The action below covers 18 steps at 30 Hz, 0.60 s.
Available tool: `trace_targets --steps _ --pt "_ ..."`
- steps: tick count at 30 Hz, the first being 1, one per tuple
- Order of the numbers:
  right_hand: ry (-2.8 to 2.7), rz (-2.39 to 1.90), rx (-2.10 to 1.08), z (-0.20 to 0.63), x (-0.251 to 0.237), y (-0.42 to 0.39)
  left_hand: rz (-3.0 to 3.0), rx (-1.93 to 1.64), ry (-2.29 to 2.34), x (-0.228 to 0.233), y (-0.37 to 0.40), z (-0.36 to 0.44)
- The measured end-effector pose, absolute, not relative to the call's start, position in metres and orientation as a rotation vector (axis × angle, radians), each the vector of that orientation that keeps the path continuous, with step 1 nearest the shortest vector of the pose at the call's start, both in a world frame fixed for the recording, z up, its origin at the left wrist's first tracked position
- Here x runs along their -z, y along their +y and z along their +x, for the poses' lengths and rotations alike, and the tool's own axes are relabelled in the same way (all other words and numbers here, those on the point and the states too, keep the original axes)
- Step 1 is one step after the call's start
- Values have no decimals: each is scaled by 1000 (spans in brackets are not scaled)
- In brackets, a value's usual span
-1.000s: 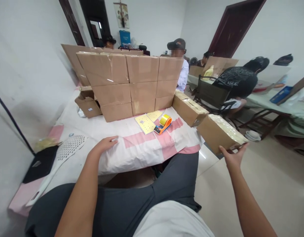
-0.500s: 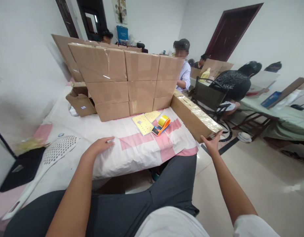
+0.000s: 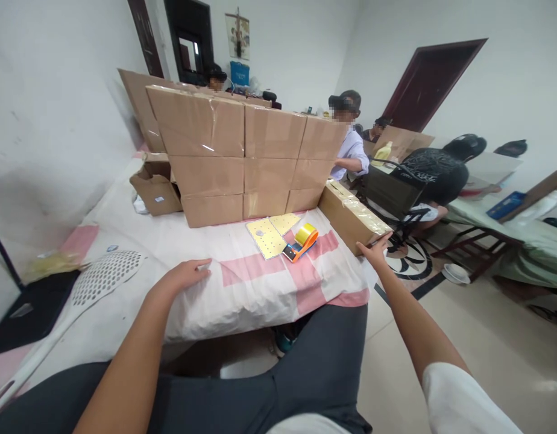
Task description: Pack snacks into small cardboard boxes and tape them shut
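My right hand [image 3: 374,248] grips the near end of a long cardboard box [image 3: 346,220] with clear tape along its top. Its thumb lies on the box's near side, and the other fingers are partly hidden round the far corner. The box runs away from me along the right edge of the cloth-covered table [image 3: 260,295]. My left hand [image 3: 188,274] is open and empty over the cloth near the front edge. Between the hands lie an orange tape dispenser [image 3: 307,241] with a yellow roll and two yellow dotted pieces [image 3: 264,237].
A wall of stacked taped cartons [image 3: 264,157] stands at the back of the table. To its left is an opened carton [image 3: 157,187]. At the left lie a white fly swatter [image 3: 106,277] and a black flat object [image 3: 32,313]. A co-worker [image 3: 351,147] stands behind the cartons.
The near end of the long box has shifted left and slightly away, with my right hand on it. My left hand stays about where it was. The camera view has tilted a little.
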State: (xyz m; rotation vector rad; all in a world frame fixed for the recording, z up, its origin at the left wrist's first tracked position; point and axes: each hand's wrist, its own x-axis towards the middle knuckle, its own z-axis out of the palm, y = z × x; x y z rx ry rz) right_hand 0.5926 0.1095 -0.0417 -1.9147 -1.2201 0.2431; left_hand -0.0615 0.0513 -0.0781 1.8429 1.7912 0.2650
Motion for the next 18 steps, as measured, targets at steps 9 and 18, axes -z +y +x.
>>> trace_targets --steps 9,18 --pt "-1158 -1867 -383 565 37 172 1828 -310 1809 72 44 -53" --pt "-1134 -1975 -263 567 74 198 1327 -279 2680 0 17 -151"
